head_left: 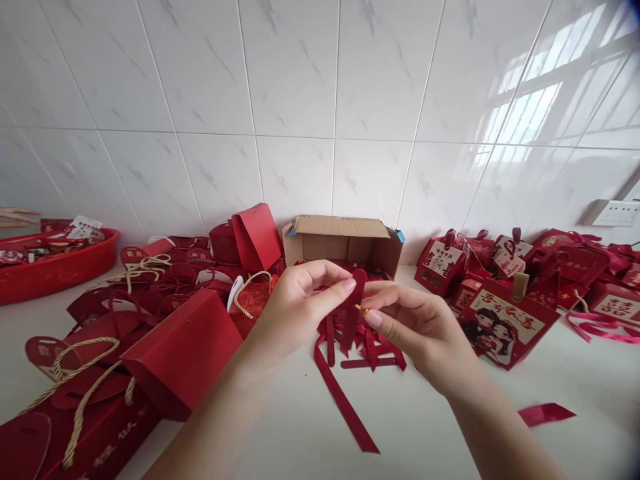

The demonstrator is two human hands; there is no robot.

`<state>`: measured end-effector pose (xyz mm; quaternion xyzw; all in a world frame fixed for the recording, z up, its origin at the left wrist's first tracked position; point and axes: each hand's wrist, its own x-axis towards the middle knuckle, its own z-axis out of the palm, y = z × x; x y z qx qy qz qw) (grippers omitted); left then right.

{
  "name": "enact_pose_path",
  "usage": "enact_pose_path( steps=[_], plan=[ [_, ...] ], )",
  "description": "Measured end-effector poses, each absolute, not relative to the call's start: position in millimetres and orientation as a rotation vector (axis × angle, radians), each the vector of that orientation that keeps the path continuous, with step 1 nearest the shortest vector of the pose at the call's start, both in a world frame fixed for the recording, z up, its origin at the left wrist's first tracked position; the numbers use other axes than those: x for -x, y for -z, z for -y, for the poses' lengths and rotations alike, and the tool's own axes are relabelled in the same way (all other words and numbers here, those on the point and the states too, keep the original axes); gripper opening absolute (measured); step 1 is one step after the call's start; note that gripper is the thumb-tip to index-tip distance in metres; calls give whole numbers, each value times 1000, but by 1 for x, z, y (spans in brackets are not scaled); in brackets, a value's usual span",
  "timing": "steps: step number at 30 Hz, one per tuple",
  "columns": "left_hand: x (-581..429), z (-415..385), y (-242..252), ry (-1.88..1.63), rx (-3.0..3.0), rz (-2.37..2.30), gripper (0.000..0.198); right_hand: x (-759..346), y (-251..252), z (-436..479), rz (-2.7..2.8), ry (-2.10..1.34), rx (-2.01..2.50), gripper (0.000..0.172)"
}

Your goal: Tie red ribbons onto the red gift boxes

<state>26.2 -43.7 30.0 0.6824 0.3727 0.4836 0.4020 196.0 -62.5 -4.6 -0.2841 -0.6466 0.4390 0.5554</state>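
A red strip (356, 290) is hanging upright over the middle of the bench (300, 427). The left hand (295, 303) is pinching its top, seemingly to steady it for the gold pin (361, 309) that the right hand (417, 327) is pinching against it. Loose strips (360, 347) are lying just below, with a cardboard box (343, 243) sitting behind them at the wall edge.

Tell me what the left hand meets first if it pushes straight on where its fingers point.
Likely the right hand, with its small gold piece, just past the red strip the left hand pinches; depth looks level, but one view cannot confirm.
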Motion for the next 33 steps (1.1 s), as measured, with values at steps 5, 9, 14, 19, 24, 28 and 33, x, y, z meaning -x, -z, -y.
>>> enact_pose_path(
  steps=[5,9,14,19,24,28,33],
  plan=[
    [-29,51,-30,-1360,-1846,-1011,11,-197,5,65,1399,-871,662,6],
    [-32,58,-28,-1426,-2012,-1018,11,-196,5,69,1397,-791,670,5],
    [-33,64,-27,-1439,-2082,-1005,11,-196,5,70,1413,-786,690,5],
    [-34,65,-25,-1454,-2088,-1013,11,-195,5,70,1402,-802,703,3],
    [-36,64,-23,-1515,-2077,-999,9,-194,4,71,1400,-798,689,2],
    [-37,63,-21,-1538,-2083,-998,8,-194,4,71,1397,-809,694,3],
    [-37,63,-21,-1555,-2102,-991,8,-194,5,71,1400,-811,700,3]
  ],
)
